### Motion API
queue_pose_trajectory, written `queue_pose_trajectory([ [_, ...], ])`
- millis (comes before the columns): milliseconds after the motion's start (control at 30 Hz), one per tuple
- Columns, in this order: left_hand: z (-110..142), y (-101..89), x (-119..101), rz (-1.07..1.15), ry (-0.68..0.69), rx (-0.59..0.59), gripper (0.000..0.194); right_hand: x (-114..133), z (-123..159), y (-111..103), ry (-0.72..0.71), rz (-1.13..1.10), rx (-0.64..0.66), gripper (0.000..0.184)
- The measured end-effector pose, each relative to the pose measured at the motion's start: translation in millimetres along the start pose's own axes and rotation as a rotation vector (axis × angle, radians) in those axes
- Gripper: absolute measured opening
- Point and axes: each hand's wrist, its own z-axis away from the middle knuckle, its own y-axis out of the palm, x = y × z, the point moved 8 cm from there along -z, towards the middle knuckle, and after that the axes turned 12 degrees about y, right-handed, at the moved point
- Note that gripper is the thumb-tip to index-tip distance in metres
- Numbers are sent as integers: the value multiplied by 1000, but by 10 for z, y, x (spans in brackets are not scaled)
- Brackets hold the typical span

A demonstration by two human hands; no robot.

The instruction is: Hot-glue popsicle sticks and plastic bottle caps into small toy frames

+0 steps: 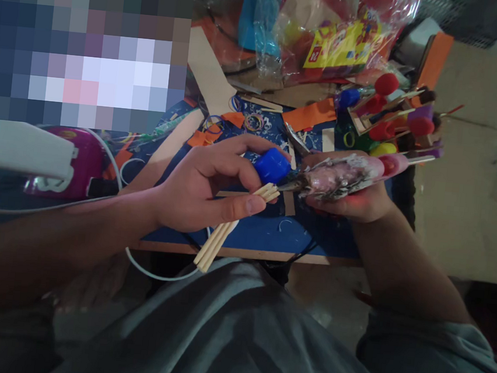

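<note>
Head view: we should steady wooden sticks with ends level, lay thin bead from glue gun, and mind fingertips near nozzle, likely hot. Nozzle sits right at upper stick ends; contact, we cannot tell. Our left hand pinches bundle under thumb, above blue table; blue piece at fingertips. Our right hand wraps gun, closed around body; trigger squeeze hidden.

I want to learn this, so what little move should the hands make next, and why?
Perhaps the right hand should squeeze gently, because it holds the glue gun with its tip close to the ends of the wooden sticks in the left hand.
</note>
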Motion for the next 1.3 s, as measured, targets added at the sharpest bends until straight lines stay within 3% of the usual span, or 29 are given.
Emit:
queue_pose_trajectory([
  [267,1,-16,-18,-45,16,6,22,-44,36,-18,37,-27,-44,32],
  [400,4,-12,-17,-17,20,-10,22,-40,31,-27,38,-31,-32,26],
  [633,0,-10,-19,-30,21,-5,22,30,16,-7,-62,-34,-21,24],
  [867,17,-25,-24,-47,102,-16,24,-14,10,-9,4,-19,-23,27],
  [1000,23,-28,11,-61,-7,-21,24,15,-5,0,-4,0,-5,20],
  [1300,14,-20,-14,-51,1,-20,25,21,11,16,1,-45,-31,22],
])
